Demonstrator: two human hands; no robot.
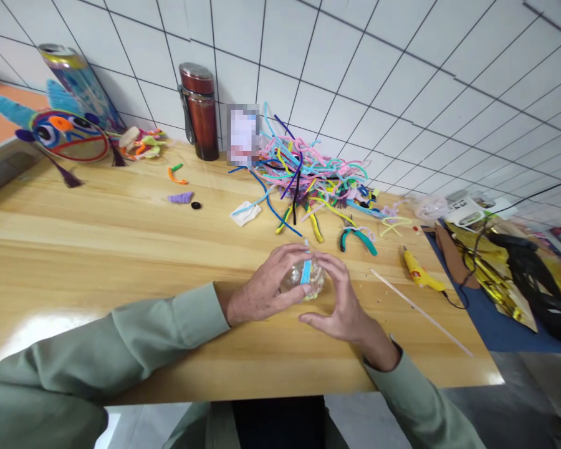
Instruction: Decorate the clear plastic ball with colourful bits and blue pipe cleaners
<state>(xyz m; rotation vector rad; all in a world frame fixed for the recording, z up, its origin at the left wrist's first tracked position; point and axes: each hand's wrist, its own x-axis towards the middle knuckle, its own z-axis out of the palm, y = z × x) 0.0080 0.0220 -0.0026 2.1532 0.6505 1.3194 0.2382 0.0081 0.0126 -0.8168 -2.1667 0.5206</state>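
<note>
A small clear, rounded plastic piece (316,287) with a bumpy surface is held just above the wooden table. Down its near side lies a light-blue fuzzy strip (306,269). My left hand (273,284) is closed around the piece from the left, its thumb pressing at the lower end of the strip. From the right, my right hand (343,302) reaches over with its fingertips touching the top of the piece. The right thumb is stretched out below, apart from the fingers. Fingers partly hide the piece.
Behind lie a heap of pipe cleaners (308,165), yellow-handled pliers (314,223) and teal-handled pliers (358,238). A yellow glue gun (421,271) and a thin stick (421,312) are at right. A red-brown thermos (201,115) and a decorated mask-like craft (70,134) stand at the back left.
</note>
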